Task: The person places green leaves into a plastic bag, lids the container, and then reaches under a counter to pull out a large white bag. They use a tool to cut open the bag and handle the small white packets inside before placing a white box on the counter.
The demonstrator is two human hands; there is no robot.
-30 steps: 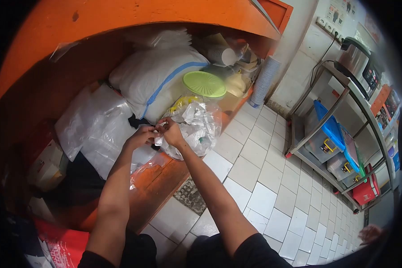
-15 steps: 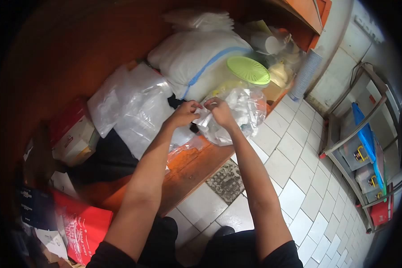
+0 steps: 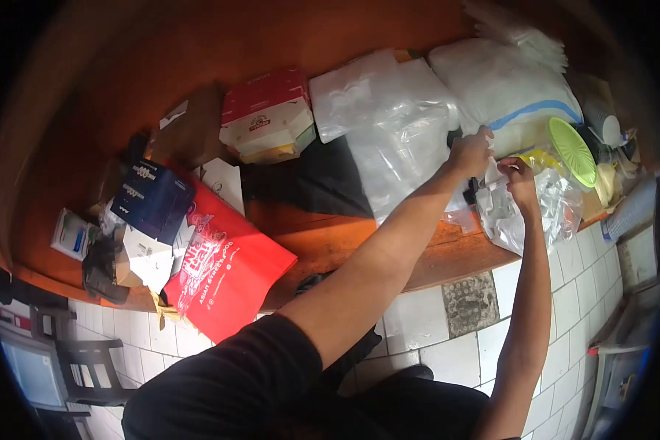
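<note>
My left hand (image 3: 471, 154) is closed, fingertips pinched together, above the left edge of a clear plastic bag (image 3: 568, 213). Whatever it holds is hidden. My right hand (image 3: 519, 182) has its fingers bent in a pinch on a small white packet (image 3: 492, 168), which shows between the two hands. White and silvery wrapped pieces fill the clear bag, which sits at the front edge of the orange wooden shelf. A green ribbed lid (image 3: 573, 152) leans just behind the bag, beside a large white sack (image 3: 502, 84) with a blue stripe.
Flat clear plastic bags (image 3: 396, 132) lie left of my hands. Further left are a red-and-white food box (image 3: 266, 117), a red paper bag (image 3: 235, 257) and a dark blue box (image 3: 152, 198). Stacked cups (image 3: 633, 209) stand at right. White tiles (image 3: 411, 323) cover the floor.
My view has swung left, bringing the red bag, boxes and a chair into sight. Both hands stay by the clear bag, with a slightly wider gap between them.
</note>
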